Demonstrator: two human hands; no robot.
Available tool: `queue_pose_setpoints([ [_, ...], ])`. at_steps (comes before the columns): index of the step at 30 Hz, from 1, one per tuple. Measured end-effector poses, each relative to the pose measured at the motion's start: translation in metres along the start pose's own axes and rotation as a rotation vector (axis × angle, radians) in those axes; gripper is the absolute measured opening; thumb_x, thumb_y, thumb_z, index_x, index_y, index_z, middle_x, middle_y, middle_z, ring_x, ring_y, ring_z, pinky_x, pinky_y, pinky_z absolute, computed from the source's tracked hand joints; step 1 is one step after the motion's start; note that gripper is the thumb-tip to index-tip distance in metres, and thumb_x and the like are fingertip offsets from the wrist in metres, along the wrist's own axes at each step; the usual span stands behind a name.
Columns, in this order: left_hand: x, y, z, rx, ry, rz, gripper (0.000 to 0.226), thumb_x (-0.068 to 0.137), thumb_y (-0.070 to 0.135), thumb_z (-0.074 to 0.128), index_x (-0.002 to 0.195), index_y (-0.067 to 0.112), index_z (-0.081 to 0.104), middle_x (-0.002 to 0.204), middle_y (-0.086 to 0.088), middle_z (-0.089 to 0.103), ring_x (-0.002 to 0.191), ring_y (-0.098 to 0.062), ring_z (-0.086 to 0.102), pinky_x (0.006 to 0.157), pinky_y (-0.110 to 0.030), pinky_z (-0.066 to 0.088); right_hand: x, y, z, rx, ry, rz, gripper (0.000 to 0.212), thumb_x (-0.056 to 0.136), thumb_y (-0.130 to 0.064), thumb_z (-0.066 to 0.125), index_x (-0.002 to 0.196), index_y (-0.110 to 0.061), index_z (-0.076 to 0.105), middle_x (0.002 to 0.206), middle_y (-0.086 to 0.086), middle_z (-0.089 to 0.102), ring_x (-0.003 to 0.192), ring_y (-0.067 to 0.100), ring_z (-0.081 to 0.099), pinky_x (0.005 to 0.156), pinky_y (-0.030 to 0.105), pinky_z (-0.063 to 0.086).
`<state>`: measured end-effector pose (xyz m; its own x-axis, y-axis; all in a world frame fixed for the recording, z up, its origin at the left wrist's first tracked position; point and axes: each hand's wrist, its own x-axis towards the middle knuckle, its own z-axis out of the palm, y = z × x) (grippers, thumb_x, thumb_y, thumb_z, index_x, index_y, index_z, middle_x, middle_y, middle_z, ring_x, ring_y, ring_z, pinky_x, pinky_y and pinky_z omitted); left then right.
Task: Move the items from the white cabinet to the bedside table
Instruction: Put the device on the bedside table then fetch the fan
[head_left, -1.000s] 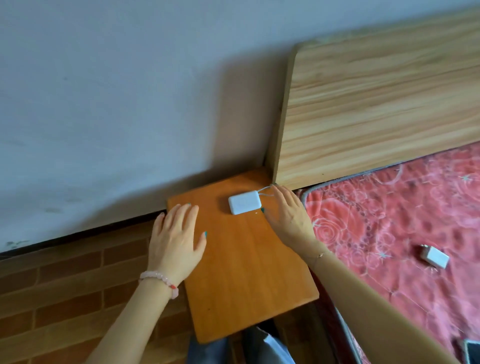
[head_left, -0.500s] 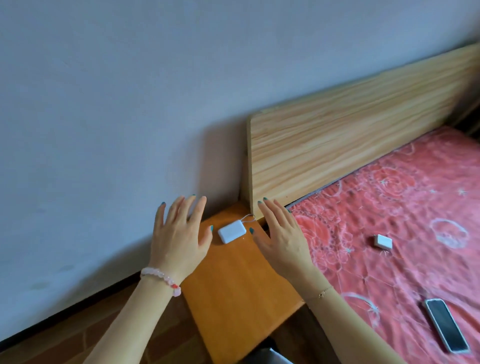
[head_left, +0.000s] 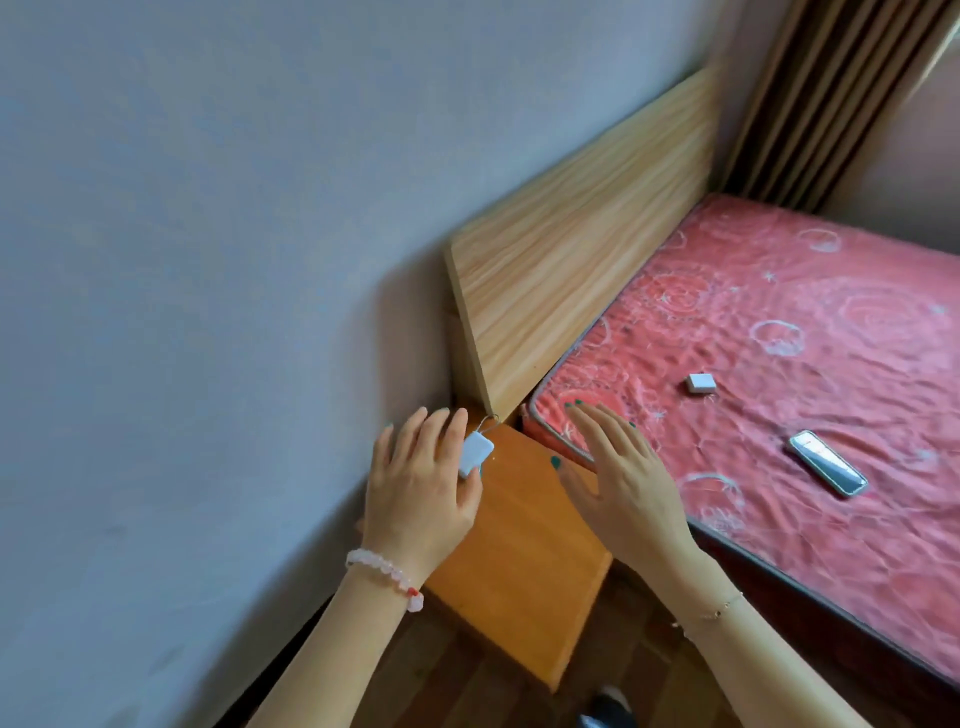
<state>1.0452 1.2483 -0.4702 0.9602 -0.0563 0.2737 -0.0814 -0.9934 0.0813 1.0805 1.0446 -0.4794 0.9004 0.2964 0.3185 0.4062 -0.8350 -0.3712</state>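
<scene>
The small white power bank (head_left: 475, 453) lies flat at the back corner of the orange-brown bedside table (head_left: 524, 561), close to the wall and the foot of the pale wooden headboard (head_left: 582, 244), with its thin cord loop pointing towards the headboard. The left hand (head_left: 421, 483), with a pink bead bracelet (head_left: 387, 571) on its wrist, is spread flat with straight fingers and holds nothing. Its forefinger side overlaps the power bank's left edge, and I cannot tell whether they touch. The right hand (head_left: 623, 483) is also wide and empty, palm down, fingers straight, over the gap between the table and the edge of the red patterned mattress (head_left: 779, 519). On the mattress, well apart from the hands, lie a white charger block (head_left: 701, 383) and a phone (head_left: 827, 462), screen up
</scene>
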Motion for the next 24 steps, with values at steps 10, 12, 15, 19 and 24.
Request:
queue_pose_setpoints([
  [10,-0.024,0.103,-0.025,-0.144,0.066,0.409,0.053,0.084,0.040,0.039,0.128,0.013,0.053,0.125,-0.008,0.060,0.119,-0.027,0.054,0.099,-0.051,0.043,-0.102,0.017,-0.074,-0.150,0.162,0.277,0.057,0.088,-0.048,0.032,0.133,-0.017,0.045,0.136,0.000,0.049,0.127,0.019,0.043,0.101,0.036,0.040],
  [12,-0.028,0.128,-0.031,-0.166,0.083,0.491,0.053,0.084,0.039,0.042,0.129,0.014,0.051,0.126,-0.008,0.059,0.120,-0.027,0.053,0.099,-0.051,0.042,-0.128,0.023,-0.093,-0.177,0.207,0.345,0.057,0.088,-0.048,0.032,0.134,-0.016,0.045,0.136,0.001,0.049,0.128,0.019,0.042,0.103,0.040,0.041],
  [15,-0.039,0.169,-0.044,-0.204,0.111,0.601,0.052,0.082,0.038,0.046,0.128,0.014,0.053,0.126,-0.006,0.059,0.120,-0.027,0.052,0.100,-0.050,0.041,-0.172,0.029,-0.125,-0.252,0.271,0.423,0.057,0.089,-0.048,0.033,0.134,-0.015,0.044,0.137,0.002,0.048,0.130,0.019,0.040,0.102,0.041,0.041],
  [19,-0.069,0.222,-0.064,-0.245,0.149,0.750,0.053,0.083,0.038,0.040,0.127,0.012,0.054,0.126,-0.008,0.058,0.119,-0.029,0.053,0.100,-0.050,0.039,-0.240,0.025,-0.165,-0.330,0.365,0.559,0.057,0.088,-0.046,0.034,0.133,-0.014,0.045,0.136,0.003,0.050,0.128,0.021,0.044,0.102,0.041,0.041],
  [24,-0.131,0.279,-0.087,-0.299,0.162,0.948,0.052,0.084,0.037,0.040,0.127,0.011,0.054,0.126,-0.010,0.059,0.119,-0.029,0.053,0.099,-0.052,0.041,-0.336,0.004,-0.201,-0.424,0.488,0.733,0.052,0.087,-0.042,0.043,0.130,-0.014,0.050,0.131,0.005,0.055,0.122,0.022,0.049,0.100,0.040,0.043],
])
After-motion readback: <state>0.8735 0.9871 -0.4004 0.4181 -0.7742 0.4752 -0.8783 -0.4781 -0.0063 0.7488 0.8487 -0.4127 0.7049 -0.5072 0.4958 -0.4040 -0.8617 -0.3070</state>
